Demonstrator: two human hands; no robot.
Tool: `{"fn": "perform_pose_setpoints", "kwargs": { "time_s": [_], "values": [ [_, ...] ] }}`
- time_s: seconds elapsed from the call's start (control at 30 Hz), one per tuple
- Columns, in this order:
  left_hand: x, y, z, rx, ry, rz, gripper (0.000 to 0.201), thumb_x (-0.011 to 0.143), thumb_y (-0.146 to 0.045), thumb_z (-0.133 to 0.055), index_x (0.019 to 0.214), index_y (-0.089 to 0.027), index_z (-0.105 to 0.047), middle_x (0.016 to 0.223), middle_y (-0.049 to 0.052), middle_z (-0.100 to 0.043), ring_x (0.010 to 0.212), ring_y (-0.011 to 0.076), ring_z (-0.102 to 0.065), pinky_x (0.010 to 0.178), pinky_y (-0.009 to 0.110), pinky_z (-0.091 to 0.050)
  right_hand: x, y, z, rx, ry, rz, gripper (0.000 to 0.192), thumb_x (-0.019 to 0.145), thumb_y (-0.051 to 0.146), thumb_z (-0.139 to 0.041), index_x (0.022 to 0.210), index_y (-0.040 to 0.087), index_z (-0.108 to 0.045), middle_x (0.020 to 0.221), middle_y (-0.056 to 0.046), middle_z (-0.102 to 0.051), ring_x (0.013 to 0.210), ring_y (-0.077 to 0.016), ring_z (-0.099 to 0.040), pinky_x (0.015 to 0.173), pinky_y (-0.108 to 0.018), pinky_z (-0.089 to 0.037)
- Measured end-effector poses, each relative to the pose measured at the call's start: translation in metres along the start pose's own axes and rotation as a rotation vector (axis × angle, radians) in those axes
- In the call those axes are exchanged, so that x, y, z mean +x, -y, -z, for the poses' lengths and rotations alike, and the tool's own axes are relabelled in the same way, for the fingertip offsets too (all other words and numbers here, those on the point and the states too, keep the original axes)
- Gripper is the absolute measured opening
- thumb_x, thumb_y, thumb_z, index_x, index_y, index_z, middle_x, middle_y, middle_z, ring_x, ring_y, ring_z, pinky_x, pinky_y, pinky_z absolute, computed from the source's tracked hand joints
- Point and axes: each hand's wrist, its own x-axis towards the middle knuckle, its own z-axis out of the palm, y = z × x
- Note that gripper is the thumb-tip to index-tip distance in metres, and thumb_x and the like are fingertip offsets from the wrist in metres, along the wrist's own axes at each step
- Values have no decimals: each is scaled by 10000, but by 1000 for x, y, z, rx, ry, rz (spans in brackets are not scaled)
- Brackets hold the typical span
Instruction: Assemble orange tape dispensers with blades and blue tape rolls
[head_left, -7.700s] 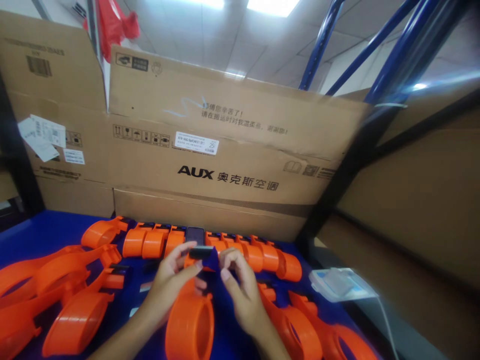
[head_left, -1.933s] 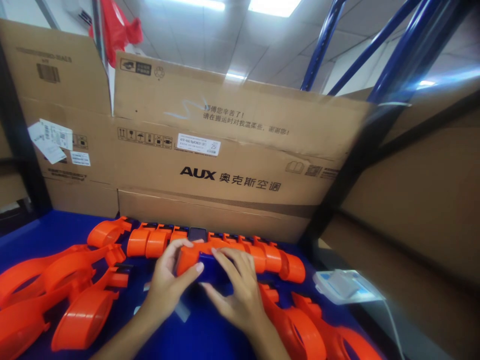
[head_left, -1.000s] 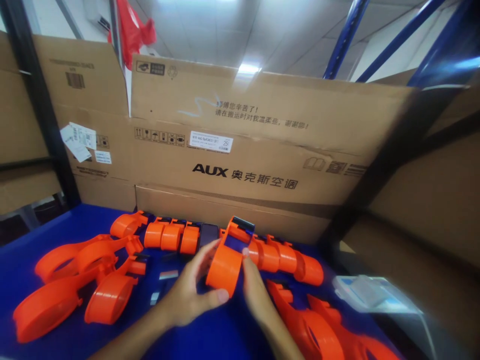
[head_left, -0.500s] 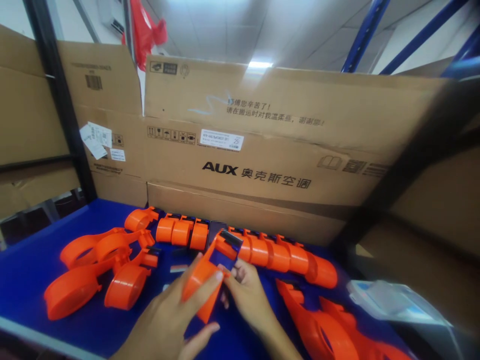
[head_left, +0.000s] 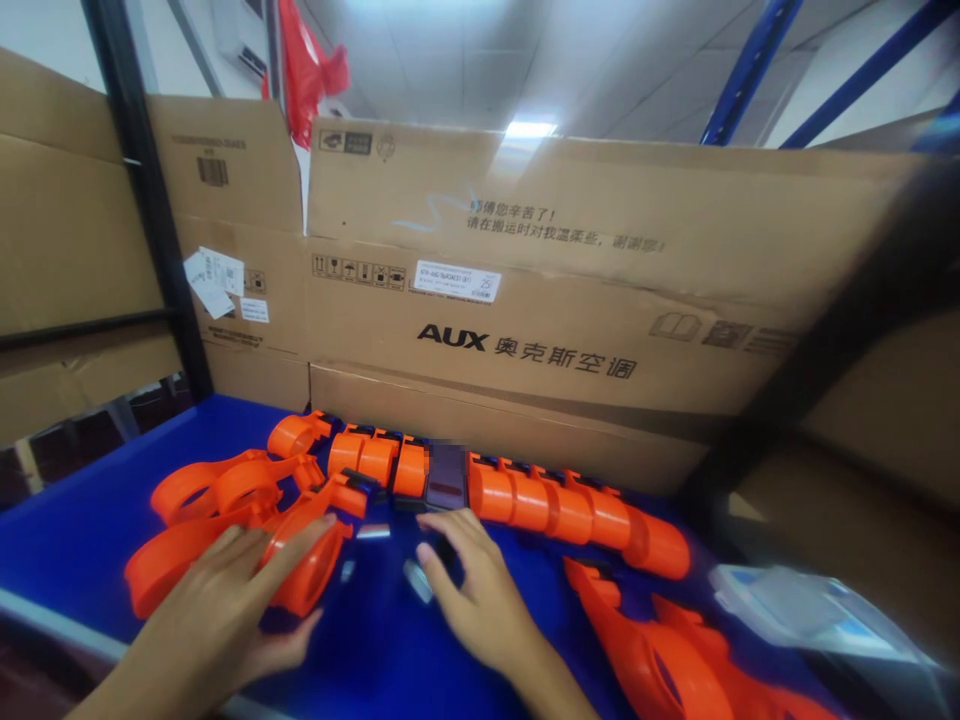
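Observation:
My left hand (head_left: 217, 610) is at the left, with its thumb and forefinger around an orange plastic tape dispenser (head_left: 311, 570) that has a round band and a black-edged end. The palm side is hidden. Other orange dispensers (head_left: 176, 495) lie beside and behind that hand. My right hand (head_left: 476, 585) hovers over the blue surface, thumb and fingers apart, holding nothing that I can see. Near its thumb lies a small shiny piece (head_left: 418, 580), too blurred to name. Just beyond its fingertips stands a dark box-like object (head_left: 447, 480).
A row of orange dispensers (head_left: 566, 510) runs along the cardboard wall (head_left: 525, 400) at the back. More orange parts (head_left: 660, 650) lie at the front right, near a clear plastic case (head_left: 795, 605). Small light strips (head_left: 373, 532) lie mid-table. Dark posts (head_left: 150, 200) frame the bench.
My hands have moved apart. The left hand went left with the orange dispenser, toward the left group. My right hand let go of it and opened. The view shifted slightly.

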Motion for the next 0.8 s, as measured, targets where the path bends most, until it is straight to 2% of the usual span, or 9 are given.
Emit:
{"fn": "perform_pose_setpoints", "kwargs": {
  "time_s": [0.1, 0.2, 0.3, 0.4, 0.63, 0.7, 0.8],
  "values": [
    [-1, -3, -4, 81, -4, -88, 724, 821, -339, -702, 1488, -280, -429, 999, 90, -768, 943, 322, -715, 864, 485, -515, 0, 9, -10, -189, 110, 124, 409, 959, 357, -549, 1350, 239, -577, 1355, -91, -620, 1261, -256, -529, 1097, -430, -384],
    [1, -3, -10, 131, -68, -187, 674, 835, -363, -687, 1457, -211, -477, 1054, 127, -765, 976, 325, -702, 877, 486, -475, 2, 17, -23, -376, 203, 159, 508, 939, 382, -542, 1421, 221, -523, 1449, -96, -556, 1341, -291, -449, 1138, -479, -318],
    [2, 0, -14, 137, -140, -305, 603, 839, -426, -693, 1368, -163, -569, 1071, 143, -766, 980, 315, -697, 910, 478, -445, 9, 21, -38, -519, 273, 159, 547, 931, 374, -521, 1437, 165, -510, 1507, -123, -494, 1332, -325, -436, 1134, -495, -301],
    [4, 1, -15, 131, -182, -359, 552, 832, -470, -705, 1283, -159, -635, 1068, 134, -770, 997, 313, -690, 980, 486, -404, 20, 22, -48, -609, 273, 134, 519, 944, 327, -476, 1417, 118, -523, 1521, -153, -469, 1259, -339, -477, 1090, -507, -337],
    [8, 4, -10, 151, -160, -276, 574, 806, -574, -694, 1288, -267, -648, 1025, 93, -770, 977, 319, -681, 1025, 517, -345, 42, 23, -66, -659, 271, 160, 481, 942, 272, -464, 1387, 105, -535, 1492, -165, -497, 1144, -322, -518, 1012, -480, -391],
    [5, 5, -12, 174, -127, -282, 595, 810, -578, -685, 1327, -290, -621, 1025, 91, -765, 970, 324, -678, 1009, 524, -354, 43, 22, -70, -663, 254, 149, 494, 937, 270, -478, 1400, 102, -519, 1470, -171, -518, 1138, -323, -516, 1005, -474, -392],
    [-3, 5, -19, 185, -41, -212, 617, 811, -558, -689, 1364, -304, -588, 1119, 114, -738, 1038, 355, -659, 1009, 556, -369, 40, 19, -75, -654, 244, 148, 442, 941, 281, -494, 1350, 128, -564, 1414, -161, -564, 1133, -323, -510, 995, -465, -390]
  ]
}}
